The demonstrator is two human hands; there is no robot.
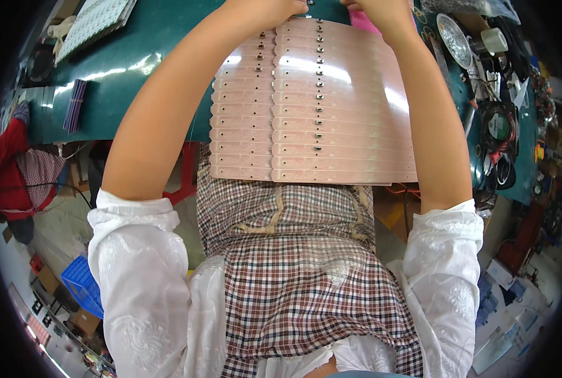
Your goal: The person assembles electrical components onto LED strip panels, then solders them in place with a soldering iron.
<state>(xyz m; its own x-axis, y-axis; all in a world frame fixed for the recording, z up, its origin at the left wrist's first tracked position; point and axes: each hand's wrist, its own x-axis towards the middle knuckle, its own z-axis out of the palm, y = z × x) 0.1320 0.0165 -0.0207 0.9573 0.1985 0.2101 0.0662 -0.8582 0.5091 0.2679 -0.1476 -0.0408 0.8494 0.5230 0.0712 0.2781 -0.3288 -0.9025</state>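
Two pinkish-beige panels of joined strips, like circuit boards, lie partly overlapped at the table's near edge. Small metal parts (319, 109) run in a column down the right panel (356, 126); the left panel (240, 135) carries several at its far end and bare small holes nearer me. At the far end of the right panel, my left hand (274, 9) is closed, fingertips pinched by a small metal part. My right hand (381, 14) is closed too, beside a bright pink piece (364, 22). The top edge cuts off both hands, hiding what they pinch.
A bundle of purple strips (74, 106) and a white patterned board stack (95, 28) lie left on the green table (161, 38). At right are a metal dish (454, 41), a tape roll (495, 40) and a small fan (500, 126). Another person's red sleeve (7, 157) shows far left.
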